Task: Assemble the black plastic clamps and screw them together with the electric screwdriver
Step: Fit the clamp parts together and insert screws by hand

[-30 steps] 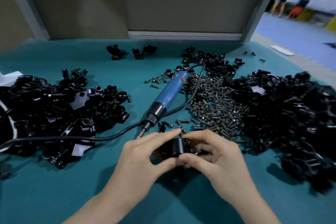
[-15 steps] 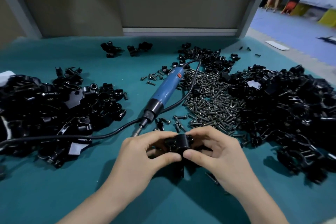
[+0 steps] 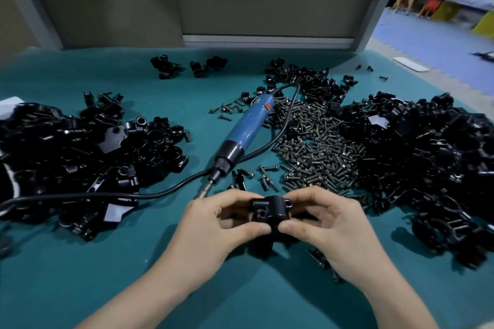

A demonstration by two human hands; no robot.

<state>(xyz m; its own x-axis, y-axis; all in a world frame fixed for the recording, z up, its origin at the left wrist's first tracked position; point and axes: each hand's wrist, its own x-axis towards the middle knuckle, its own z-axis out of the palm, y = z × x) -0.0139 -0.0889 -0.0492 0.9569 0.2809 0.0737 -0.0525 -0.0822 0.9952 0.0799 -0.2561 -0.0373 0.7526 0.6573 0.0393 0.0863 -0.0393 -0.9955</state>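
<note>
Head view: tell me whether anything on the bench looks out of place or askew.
Only minor clutter. The electric screwdriver lies loose between the piles, its cord draped over the screw pile and across the left clamp pile. The left hand and right hand pinch one clamp. Nothing looks damaged.

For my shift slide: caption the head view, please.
Left hand and right hand pinch a black clamp over the teal mat; the electric screwdriver lies beside the screw pile.

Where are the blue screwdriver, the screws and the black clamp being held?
blue screwdriver (image 3: 247,127): head view, middle of its blue body.
screws (image 3: 315,152): head view, middle of the pile.
black clamp (image 3: 270,209): head view, its top face.
</note>
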